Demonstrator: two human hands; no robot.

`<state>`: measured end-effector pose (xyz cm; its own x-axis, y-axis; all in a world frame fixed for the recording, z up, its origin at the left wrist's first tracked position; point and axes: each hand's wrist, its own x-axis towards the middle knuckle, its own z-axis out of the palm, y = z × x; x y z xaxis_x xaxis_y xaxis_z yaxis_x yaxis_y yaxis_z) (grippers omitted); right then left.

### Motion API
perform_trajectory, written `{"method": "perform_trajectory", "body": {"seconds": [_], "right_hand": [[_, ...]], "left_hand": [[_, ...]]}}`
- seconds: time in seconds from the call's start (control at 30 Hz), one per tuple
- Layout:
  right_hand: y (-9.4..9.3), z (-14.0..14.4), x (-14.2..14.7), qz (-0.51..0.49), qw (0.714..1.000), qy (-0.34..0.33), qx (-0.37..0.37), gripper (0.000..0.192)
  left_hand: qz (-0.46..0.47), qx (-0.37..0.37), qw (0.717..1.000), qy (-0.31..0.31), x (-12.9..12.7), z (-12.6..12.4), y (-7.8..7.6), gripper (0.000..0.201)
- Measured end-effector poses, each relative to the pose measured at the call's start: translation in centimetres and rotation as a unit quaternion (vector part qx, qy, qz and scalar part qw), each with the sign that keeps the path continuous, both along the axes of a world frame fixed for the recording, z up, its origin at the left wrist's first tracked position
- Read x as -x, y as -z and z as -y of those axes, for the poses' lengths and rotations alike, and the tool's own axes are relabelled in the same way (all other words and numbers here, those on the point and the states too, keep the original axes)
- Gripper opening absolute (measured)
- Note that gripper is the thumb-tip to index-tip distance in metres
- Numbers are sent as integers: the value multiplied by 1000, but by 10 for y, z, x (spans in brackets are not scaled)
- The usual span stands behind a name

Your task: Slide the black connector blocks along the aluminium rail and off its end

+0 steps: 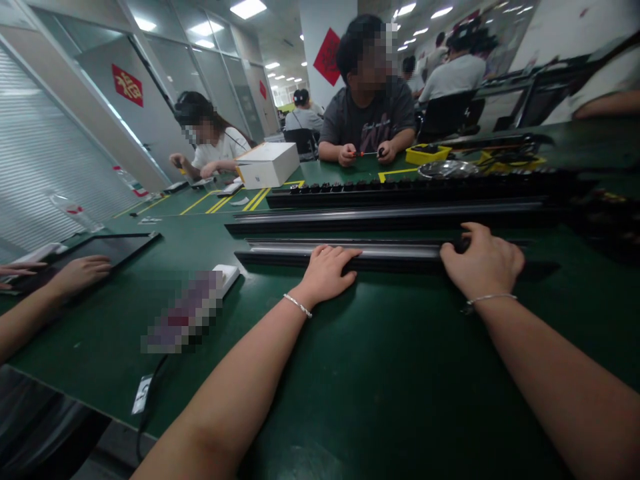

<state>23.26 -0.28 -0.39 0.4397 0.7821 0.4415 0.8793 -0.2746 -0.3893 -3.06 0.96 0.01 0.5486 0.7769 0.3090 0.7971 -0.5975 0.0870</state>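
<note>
A long black rail point(400, 252) with a shiny metallic groove lies crosswise on the green table in front of me. My left hand point(327, 272) rests on its middle, fingers stretched over the top and thumb apart on the near side. Toward the right end, my right hand point(483, 262) is closed, thumb and fingers around a small black piece point(462, 246) at the rail. Most of that piece is hidden by my fingers, so its kind does not show. A second black rail point(380, 216) lies parallel just behind.
Farther back is a black strip point(350, 193) lined with small dark parts. A blurred-out device point(185, 313) with a cable lies left. A neighbour's hand point(85, 273) is on a dark panel point(131, 248). Opposite stand a white box point(269, 165) and yellow trays point(427, 154), with people seated.
</note>
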Motion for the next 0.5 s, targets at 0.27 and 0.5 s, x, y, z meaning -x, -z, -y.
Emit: {"method": "perform_trajectory", "body": {"seconds": [0.27, 0.5], "right_hand": [[-1, 1, -2, -24, 999, -7, -25, 48], [-4, 3, -6, -34, 999, -8, -18, 50]], "left_hand": [[2, 19, 1000, -10, -1, 0, 0, 43], [5, 12, 1000, 0, 0, 1, -1, 43]]}}
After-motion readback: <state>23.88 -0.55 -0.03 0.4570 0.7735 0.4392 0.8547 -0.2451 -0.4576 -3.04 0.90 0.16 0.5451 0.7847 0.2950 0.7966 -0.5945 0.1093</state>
